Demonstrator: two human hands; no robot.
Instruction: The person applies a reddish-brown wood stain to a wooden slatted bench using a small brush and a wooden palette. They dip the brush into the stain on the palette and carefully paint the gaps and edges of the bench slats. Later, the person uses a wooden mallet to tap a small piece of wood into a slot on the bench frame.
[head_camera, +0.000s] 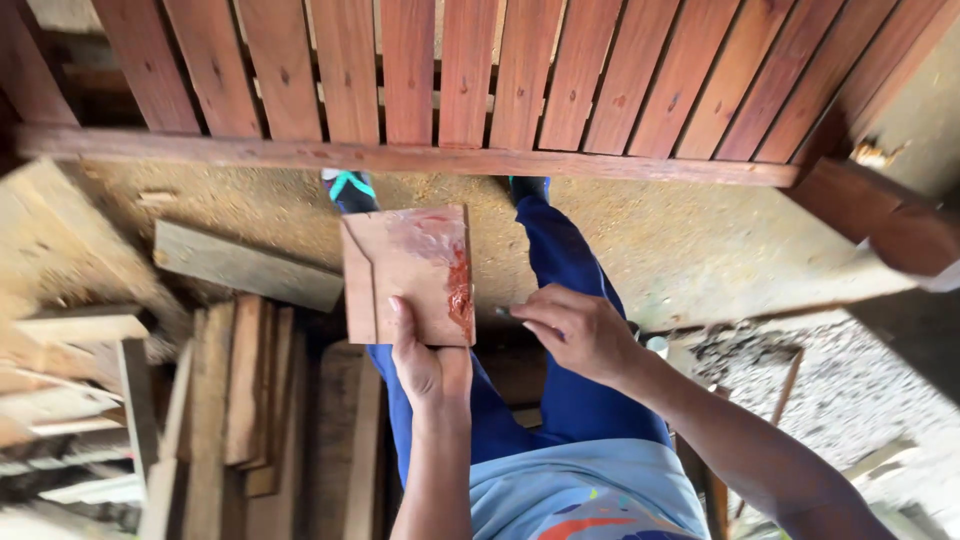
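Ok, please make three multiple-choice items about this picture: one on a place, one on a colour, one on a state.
1. Where is the slatted wooden panel?
A. in front of the person, past the feet
B. on the person's lap
C. behind the stacked planks on the left

2. What colour is the paste smeared on the small wooden board?
A. green
B. red
C. black

3. How is the left hand?
A. flat on the floor
B. gripping a plank from the stack
C. holding the board from below, thumb on its face

Answers: 1 A, it spans the top of the view beyond the shoes. 2 B, reddish smear along the right edge. 3 C, while the right hand pinches a small tool beside it.
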